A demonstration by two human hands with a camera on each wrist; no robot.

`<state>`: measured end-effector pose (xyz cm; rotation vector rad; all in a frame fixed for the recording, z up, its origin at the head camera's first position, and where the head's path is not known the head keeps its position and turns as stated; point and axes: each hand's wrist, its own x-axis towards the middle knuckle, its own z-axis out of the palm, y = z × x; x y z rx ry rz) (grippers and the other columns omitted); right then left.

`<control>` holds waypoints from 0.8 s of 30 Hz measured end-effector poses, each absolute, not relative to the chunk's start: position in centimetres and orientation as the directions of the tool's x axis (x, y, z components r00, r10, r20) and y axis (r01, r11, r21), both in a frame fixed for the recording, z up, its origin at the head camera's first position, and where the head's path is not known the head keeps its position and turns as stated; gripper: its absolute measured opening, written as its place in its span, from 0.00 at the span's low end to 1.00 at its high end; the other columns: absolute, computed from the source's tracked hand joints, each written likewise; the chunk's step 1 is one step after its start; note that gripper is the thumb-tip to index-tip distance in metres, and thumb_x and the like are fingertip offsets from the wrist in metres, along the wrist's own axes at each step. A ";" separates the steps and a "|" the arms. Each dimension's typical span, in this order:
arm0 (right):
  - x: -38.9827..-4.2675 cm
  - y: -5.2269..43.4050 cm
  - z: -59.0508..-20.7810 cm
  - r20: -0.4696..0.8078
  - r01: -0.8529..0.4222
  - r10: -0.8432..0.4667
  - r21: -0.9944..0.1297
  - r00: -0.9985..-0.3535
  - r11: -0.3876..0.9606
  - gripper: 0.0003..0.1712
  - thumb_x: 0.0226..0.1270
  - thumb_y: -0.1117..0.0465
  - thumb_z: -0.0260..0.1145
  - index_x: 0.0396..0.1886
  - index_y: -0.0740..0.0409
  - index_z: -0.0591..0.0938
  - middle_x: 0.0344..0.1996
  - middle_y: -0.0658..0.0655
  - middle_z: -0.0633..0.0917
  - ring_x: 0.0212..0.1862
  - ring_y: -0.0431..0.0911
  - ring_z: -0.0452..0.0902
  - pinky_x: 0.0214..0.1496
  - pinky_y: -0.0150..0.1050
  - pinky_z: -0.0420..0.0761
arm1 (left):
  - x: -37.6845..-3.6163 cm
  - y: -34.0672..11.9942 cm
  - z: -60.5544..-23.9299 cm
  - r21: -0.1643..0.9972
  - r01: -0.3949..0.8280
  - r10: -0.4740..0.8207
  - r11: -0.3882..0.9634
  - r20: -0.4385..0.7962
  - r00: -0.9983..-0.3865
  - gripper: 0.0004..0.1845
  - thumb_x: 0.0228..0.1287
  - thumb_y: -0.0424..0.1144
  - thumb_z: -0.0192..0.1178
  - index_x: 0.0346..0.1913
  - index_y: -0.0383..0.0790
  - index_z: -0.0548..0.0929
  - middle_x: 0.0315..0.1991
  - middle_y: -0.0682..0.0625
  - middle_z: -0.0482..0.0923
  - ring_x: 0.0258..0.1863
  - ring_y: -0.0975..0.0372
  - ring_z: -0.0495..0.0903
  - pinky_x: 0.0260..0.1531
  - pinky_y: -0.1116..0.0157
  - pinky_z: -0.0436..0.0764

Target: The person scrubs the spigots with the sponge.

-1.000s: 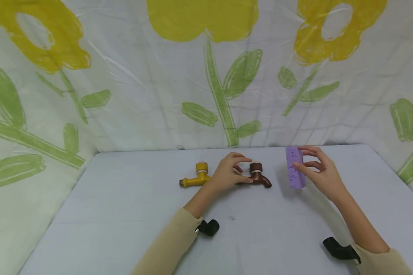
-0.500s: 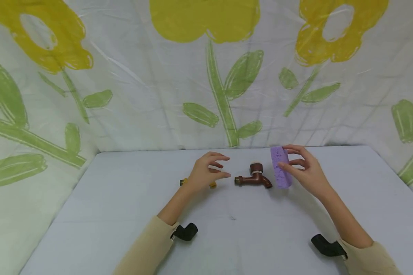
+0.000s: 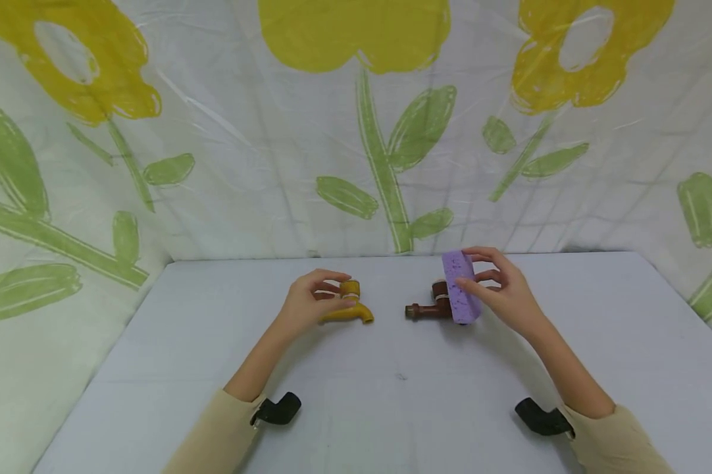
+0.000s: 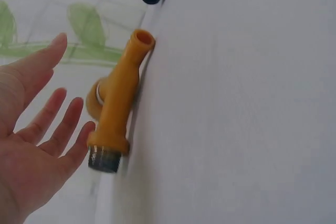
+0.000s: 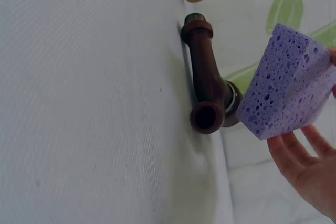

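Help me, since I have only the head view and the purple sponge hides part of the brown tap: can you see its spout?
Observer: Yes, the right wrist view shows the spout of the brown tap, its round mouth not covered by the purple sponge.
Operator: My left hand blocks one end of the yellow tap. What is there?
Observer: A dark threaded end, with nothing fitted on it.
Operator: The thumb overlaps that tap from here. Is it touching?
Observer: No, the left wrist view shows clear space between them.
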<state>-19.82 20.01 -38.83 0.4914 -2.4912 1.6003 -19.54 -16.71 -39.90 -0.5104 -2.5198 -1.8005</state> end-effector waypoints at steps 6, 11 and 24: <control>-20.1 18.9 -38.5 0.285 -0.344 -0.208 -0.866 -0.936 0.363 0.28 0.73 0.64 0.72 0.70 0.56 0.75 0.63 0.62 0.78 0.45 0.38 0.83 0.39 0.31 0.84 | -19.4 -18.4 -40.8 0.912 0.196 0.255 0.360 0.106 -0.961 0.20 0.61 0.29 0.76 0.56 0.30 0.85 0.59 0.37 0.83 0.54 0.44 0.85 0.58 0.53 0.86; -20.0 18.2 -38.1 0.277 -0.337 -0.213 -0.878 -0.937 0.341 0.29 0.73 0.65 0.72 0.71 0.55 0.76 0.64 0.62 0.78 0.46 0.38 0.83 0.39 0.31 0.83 | -19.4 -18.9 -41.3 0.905 0.132 0.246 0.404 0.032 -0.969 0.20 0.61 0.31 0.77 0.55 0.30 0.86 0.59 0.37 0.83 0.54 0.45 0.85 0.53 0.56 0.86; -20.2 17.3 -37.9 0.279 -0.342 -0.227 -0.884 -0.933 0.319 0.29 0.73 0.65 0.71 0.71 0.55 0.75 0.65 0.63 0.77 0.46 0.41 0.83 0.41 0.31 0.84 | -19.7 -19.0 -41.5 0.842 0.182 0.325 0.508 0.008 -0.946 0.13 0.63 0.30 0.75 0.50 0.32 0.90 0.50 0.41 0.89 0.52 0.52 0.85 0.56 0.58 0.83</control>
